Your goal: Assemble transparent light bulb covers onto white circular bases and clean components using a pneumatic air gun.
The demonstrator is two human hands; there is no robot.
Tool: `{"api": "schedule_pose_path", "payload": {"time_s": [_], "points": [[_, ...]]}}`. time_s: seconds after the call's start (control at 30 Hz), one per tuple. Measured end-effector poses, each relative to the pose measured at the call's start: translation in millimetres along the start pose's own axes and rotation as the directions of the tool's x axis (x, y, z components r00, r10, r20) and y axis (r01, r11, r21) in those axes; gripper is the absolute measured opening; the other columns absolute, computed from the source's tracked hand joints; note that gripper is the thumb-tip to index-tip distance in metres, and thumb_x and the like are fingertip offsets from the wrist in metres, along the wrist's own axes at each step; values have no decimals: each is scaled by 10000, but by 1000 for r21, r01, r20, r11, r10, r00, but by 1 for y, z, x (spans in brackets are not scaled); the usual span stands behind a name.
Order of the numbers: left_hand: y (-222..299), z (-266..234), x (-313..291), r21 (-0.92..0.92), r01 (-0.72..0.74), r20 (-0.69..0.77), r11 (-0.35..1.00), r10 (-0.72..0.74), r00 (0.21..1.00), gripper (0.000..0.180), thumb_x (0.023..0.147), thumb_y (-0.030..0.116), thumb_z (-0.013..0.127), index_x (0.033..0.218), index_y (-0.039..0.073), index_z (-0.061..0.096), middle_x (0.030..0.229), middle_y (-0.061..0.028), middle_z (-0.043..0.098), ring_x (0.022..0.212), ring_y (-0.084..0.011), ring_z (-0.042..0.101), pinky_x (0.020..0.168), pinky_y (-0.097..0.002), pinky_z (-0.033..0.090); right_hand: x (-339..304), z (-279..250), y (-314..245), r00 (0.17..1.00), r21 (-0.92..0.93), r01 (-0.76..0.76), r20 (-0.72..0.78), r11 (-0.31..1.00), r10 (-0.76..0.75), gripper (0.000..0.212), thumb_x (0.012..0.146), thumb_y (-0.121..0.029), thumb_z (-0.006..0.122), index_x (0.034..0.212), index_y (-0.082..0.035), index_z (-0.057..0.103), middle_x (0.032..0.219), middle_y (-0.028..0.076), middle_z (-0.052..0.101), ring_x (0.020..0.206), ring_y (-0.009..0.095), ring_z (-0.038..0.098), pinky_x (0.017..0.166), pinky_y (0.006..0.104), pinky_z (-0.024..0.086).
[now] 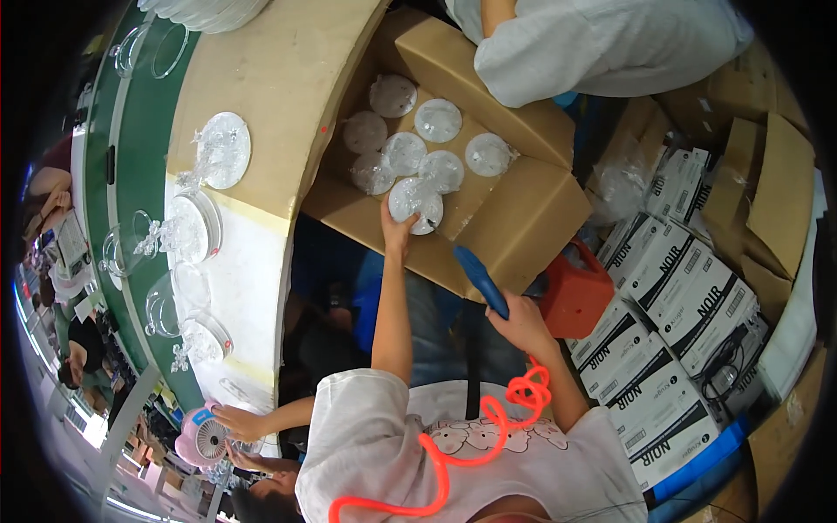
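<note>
My left hand (399, 228) grips the edge of a round white disc with clear plastic on it (416, 202), held over an open cardboard box (514, 228). Inside the box lie several similar discs (438, 120), some wrapped in clear film. In my right hand (523, 324) is a blue air blow gun (480, 281), its tip angled toward the box and the held disc. A coiled orange-red hose (497, 436) runs from near my right wrist across my shirt. The fingers of both hands are closed.
On the table at left stand more discs with clear pieces (224, 152) and clear domes (163, 305). A red plastic container (575, 292) and stacked white cartons (671, 305) are at right. Another person's sleeve (602, 44) is beyond the box; someone at lower left touches a pink fan (205, 438).
</note>
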State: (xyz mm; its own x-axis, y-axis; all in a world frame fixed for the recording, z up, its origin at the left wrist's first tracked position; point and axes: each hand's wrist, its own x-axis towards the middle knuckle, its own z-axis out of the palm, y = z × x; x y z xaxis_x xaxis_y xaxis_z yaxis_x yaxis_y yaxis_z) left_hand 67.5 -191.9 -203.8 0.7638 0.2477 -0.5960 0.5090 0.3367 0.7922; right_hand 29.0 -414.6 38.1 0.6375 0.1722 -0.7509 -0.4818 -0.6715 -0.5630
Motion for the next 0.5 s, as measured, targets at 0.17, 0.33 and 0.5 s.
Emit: {"api": "schedule_pose_path", "payload": {"time_s": [0.17, 0.33, 0.5], "points": [[-2, -7, 1, -84, 33, -53, 996, -38, 998, 785, 631, -113, 679, 1305, 92, 332, 1214, -105, 470, 1103, -221, 470, 913, -318, 416, -8, 2, 7, 1000, 87, 18, -26, 996, -16, 228, 761, -170, 590, 958, -56, 596, 788, 168, 615, 778, 336, 607, 701, 382, 463], [-4, -4, 0, -267, 23, -71, 964, -43, 997, 800, 632, -132, 665, 1314, 96, 316, 1226, -103, 459, 1108, -225, 467, 921, -322, 414, -10, -2, 16, 999, 109, 3, 49, 994, -9, 232, 761, -214, 586, 948, -78, 601, 844, 184, 614, 819, 368, 585, 717, 412, 460], [-3, -1, -1, -110, 5, -76, 994, -13, 997, 804, 623, -138, 661, 1317, 94, 329, 1221, -96, 471, 1111, -216, 467, 926, -317, 407, -6, -3, 14, 996, 35, -52, 73, 998, 50, 237, 766, -220, 571, 949, -72, 604, 838, 184, 618, 819, 363, 589, 720, 419, 456]]}}
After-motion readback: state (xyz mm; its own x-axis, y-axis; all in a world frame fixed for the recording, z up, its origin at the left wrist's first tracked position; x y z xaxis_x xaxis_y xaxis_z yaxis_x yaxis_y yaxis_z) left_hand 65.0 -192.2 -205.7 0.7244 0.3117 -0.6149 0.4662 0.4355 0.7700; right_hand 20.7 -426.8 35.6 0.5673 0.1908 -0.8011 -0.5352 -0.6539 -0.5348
